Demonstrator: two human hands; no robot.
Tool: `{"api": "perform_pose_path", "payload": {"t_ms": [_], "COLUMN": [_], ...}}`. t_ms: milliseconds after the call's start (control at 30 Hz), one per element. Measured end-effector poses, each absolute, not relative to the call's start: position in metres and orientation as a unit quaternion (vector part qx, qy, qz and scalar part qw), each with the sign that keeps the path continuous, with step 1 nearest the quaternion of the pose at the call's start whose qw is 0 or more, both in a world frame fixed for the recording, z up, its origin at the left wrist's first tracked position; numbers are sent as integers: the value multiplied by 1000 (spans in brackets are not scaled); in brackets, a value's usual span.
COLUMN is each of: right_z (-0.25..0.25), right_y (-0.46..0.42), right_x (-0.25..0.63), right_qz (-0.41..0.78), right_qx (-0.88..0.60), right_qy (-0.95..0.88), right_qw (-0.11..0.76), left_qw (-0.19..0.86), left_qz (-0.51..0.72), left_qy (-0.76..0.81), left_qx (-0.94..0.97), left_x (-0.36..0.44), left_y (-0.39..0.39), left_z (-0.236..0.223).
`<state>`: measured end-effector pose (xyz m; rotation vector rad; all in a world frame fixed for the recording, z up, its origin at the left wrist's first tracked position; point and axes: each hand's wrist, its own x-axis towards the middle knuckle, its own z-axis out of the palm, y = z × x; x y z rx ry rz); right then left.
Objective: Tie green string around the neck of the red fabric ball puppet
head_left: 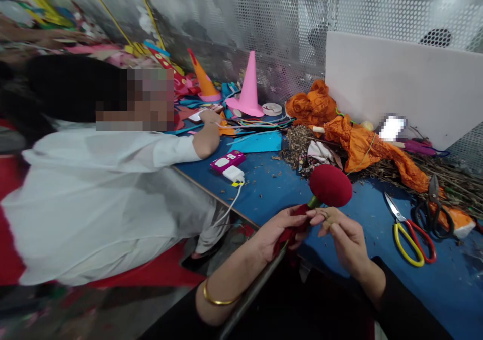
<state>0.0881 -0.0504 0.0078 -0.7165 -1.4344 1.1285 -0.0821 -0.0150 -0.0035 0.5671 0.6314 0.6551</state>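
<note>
A red cloth-covered piece with a smooth, round, mushroom-like head (331,186) and a narrow green neck (313,202) is held up near the table's front edge. My left hand (281,228) is wrapped around the red cloth below the neck. A long grey stick (253,290) runs from under this hand down toward my lap. Close beside the neck, my right hand (345,237) has its thumb and fingers pinched together. Whatever lies between those fingertips is too small to make out.
Scissors with red and yellow handles (411,234) and black-handled scissors (433,209) lie at right. Orange cloth (362,146) rests on dry twigs (392,171) behind. A pink phone-like device (228,162) lies left on the blue table (260,179). A person in white (101,199) leans on the table.
</note>
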Motion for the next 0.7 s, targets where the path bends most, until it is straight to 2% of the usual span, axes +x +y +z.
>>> {"api": "perform_pose_path", "payload": {"t_ms": [100, 200, 400, 700], "right_z": [4, 9, 19, 11], "right_y": [-46, -41, -44, -49], "right_x": [87, 92, 93, 80], "right_qz": [567, 612, 607, 592], "right_qx": [-322, -372, -409, -408], "right_qy": [-483, -438, -419, -302], "right_qw": [585, 544, 538, 627], "left_qw": [866, 871, 854, 747], "left_qz": [289, 282, 290, 394], "left_qy": [295, 297, 328, 407], "left_qx": [283, 273, 281, 348], "left_x": [-76, -74, -74, -66], "left_y": [-16, -17, -18, -21], "left_z": [-13, -20, -21, -4]}}
